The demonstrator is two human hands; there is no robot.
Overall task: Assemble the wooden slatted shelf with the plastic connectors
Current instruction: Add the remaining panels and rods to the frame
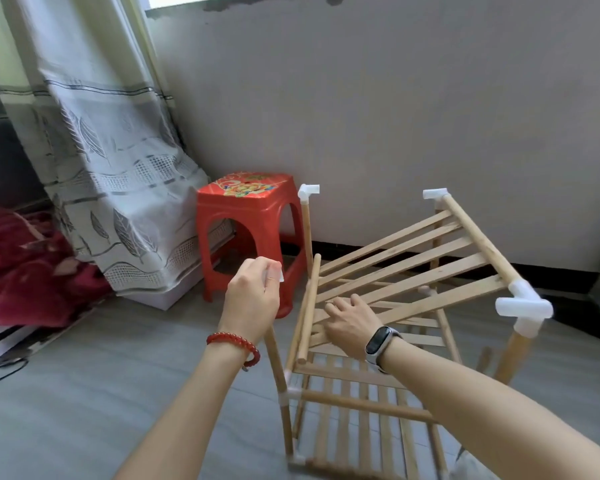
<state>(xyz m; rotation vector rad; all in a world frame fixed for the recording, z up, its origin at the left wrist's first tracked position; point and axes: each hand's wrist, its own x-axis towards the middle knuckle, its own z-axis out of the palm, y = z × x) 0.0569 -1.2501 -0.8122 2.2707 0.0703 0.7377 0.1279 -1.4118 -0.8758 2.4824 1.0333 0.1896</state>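
A partly built wooden shelf stands on the floor at centre right. Its top slatted panel [409, 268] lies tilted, with the right rail joined to white plastic connectors [523, 304] at two corners and the left rail [307, 306] loose. My right hand [352, 323] rests on the slats near that loose rail, fingers curled over them. My left hand [253, 292] is raised to the left of the shelf and pinches a small white connector [278, 273]. A back-left post carries a white elbow connector [308, 192]. Lower slatted tiers [357, 403] sit beneath.
A red plastic stool [252, 230] stands just behind my left hand, close to the shelf's back-left post. A patterned curtain [111, 168] hangs at left over a white box, with a dark red blanket [25, 271] beside it. A grey wall runs behind.
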